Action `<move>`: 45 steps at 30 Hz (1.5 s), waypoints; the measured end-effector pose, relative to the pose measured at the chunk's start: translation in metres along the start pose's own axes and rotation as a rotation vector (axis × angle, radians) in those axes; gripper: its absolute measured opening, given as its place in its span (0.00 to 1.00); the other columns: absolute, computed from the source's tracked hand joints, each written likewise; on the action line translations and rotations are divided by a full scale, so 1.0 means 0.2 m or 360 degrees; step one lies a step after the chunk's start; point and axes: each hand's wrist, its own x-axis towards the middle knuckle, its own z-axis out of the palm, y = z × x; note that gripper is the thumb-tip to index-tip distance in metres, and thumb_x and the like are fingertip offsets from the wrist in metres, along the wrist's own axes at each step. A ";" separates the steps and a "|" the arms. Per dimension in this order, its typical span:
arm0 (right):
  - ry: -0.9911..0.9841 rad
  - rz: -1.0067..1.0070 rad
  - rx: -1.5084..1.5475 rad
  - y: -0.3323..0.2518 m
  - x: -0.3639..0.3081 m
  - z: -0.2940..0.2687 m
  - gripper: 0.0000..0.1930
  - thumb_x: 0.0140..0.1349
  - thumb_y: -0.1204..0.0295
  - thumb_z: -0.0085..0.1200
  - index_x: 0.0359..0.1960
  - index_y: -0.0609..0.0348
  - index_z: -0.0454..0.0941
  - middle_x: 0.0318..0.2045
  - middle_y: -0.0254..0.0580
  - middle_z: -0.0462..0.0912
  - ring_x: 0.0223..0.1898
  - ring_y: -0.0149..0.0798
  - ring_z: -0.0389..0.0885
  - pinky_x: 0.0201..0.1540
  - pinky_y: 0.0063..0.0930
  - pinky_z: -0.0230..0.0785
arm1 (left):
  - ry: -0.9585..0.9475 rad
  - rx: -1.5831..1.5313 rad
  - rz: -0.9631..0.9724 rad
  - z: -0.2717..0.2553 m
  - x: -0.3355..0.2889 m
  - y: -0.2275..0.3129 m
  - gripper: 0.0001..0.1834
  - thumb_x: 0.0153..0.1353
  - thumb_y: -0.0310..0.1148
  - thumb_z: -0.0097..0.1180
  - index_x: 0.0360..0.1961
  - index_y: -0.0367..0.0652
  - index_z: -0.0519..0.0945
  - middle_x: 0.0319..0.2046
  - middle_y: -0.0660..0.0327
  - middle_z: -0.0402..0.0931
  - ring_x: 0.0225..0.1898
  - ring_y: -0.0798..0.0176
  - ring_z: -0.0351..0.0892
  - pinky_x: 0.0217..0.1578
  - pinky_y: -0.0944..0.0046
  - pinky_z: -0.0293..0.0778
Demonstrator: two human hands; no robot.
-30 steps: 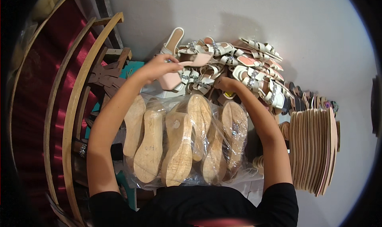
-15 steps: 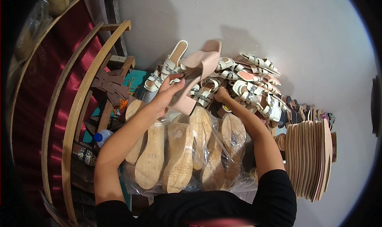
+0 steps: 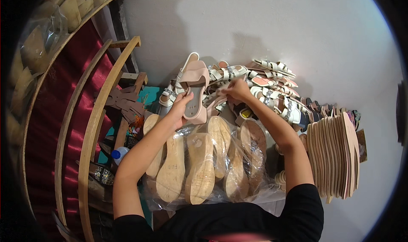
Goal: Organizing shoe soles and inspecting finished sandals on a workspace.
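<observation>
My left hand (image 3: 181, 109) grips a pale pink block-heel sandal (image 3: 197, 98) by its side, fingers partly behind it. The sandal stands toe up, and its grey inner sole with several small dark dots faces me. Just to its right, my closed right hand (image 3: 239, 90), smeared by motion, pinches a pale flat piece (image 3: 216, 101) that hangs toward the sandal; its exact kind is unclear. Behind both hands lies a pile of white strappy sandals (image 3: 272, 97) with shiny trim. A yellow-marked dark item (image 3: 245, 113) sits below my right hand.
Wooden shoe lasts or soles (image 3: 199, 170) in clear plastic lie close to my body. A stack of beige sole-shaped pieces (image 3: 331, 157) stands at right. Curved wooden rails (image 3: 100, 102) and dark red cloth (image 3: 55, 136) flank the left, near a blue-capped bottle (image 3: 120, 153).
The pink sandal has turned upright, showing its inside, and moved slightly left and down. My right hand has lifted from the white sandals, now holding the pale flat piece. The view has shifted slightly.
</observation>
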 end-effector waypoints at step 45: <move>0.0689 -0.1759 0.0357 -0.14 -2.30 -0.49 0.10 0.42 0.91 0.48 0.21 0.63 0.64 0.34 0.45 0.68 0.52 0.51 0.70 0.42 0.34 0.69 | -0.0953 0.0574 0.0356 0.66 -1.65 -0.56 0.48 0.35 0.35 0.64 0.59 0.33 0.54 0.50 0.56 0.64 0.53 0.63 0.63 0.54 0.66 0.58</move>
